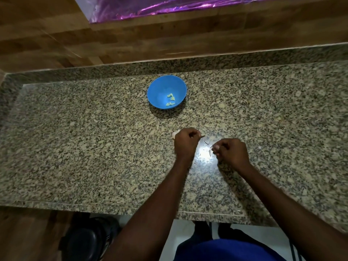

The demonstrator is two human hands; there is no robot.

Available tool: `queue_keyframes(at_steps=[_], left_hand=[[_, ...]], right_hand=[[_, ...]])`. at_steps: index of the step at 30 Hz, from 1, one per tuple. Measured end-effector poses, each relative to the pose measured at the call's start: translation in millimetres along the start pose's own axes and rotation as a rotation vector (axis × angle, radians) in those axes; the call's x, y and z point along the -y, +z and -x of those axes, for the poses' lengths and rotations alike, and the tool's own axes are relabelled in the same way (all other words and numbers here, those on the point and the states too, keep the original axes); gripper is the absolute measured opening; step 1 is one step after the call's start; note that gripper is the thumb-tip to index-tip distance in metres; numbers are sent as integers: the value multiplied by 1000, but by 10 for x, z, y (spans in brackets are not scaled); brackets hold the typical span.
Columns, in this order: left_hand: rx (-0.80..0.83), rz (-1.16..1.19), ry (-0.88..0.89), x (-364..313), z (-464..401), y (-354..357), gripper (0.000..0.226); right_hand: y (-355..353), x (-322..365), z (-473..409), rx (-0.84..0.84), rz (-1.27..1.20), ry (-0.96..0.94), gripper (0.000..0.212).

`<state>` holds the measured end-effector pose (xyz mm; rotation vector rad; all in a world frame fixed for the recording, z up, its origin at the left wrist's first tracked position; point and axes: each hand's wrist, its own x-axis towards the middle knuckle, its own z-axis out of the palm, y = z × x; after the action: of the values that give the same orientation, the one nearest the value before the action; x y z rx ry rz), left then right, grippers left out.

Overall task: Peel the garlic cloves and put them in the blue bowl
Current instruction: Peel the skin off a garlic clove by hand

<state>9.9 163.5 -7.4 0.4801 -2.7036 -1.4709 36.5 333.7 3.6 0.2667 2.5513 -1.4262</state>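
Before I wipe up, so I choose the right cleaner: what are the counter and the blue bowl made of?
Counter: looks like polished granite, speckled grey and tan, with a bright glare spot. Blue bowl: probably plastic, uniform colour with a smooth, dull sheen; I cannot be certain.

The speckled beige-and-black granite countertop point(94, 147) looked polished and glossy, with a bright glare spot near 5 o'clock of the round blue plastic bowl point(160, 87), which was smooth and matt-ish. Behind, at 12 o'clock, the brown wood-plank wall point(56, 34) seemed matt, and the purple foil sheet point(150, 6) was shiny and crinkled.
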Motion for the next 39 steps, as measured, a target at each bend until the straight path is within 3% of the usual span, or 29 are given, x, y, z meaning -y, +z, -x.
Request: queue_keyframes(at_steps=[7,9,13,16,19,22,25,28,32,35,39], left_hand=[[-66,-148,121,172,146,-70,21],[-66,-191,234,165,297,-79,25],[57,-258,443,93,388,127,34],[181,-344,459,-53,141,339,44],[259,-492,492,-164,-123,439,36],[335,-656,604,-113,-147,453,57],[385,-642,700,39,192,387,70],[419,-550,789,233,540,272,55],[292,-419,644,288,684,44,43],[158,-392,458,381,691,-178,53],[173,-499,343,580,809,-184,66]], right_hand=[[-33,-15,22,48,198,-137,25],[-37,-54,39,29,199,-146,30],[-77,-90,72,-74,135,-103,32],[-116,-105,91,-157,148,-99,30],[-120,-174,98,-180,202,-125,30],[-131,-286,87,-217,321,-188,31],[-156,-386,80,-227,431,-231,27],[-144,-475,80,-196,517,-298,24],[-17,-537,112,-75,568,-335,50],[161,-536,266,7,598,-365,58],[317,-563,466,97,631,-454,61]])
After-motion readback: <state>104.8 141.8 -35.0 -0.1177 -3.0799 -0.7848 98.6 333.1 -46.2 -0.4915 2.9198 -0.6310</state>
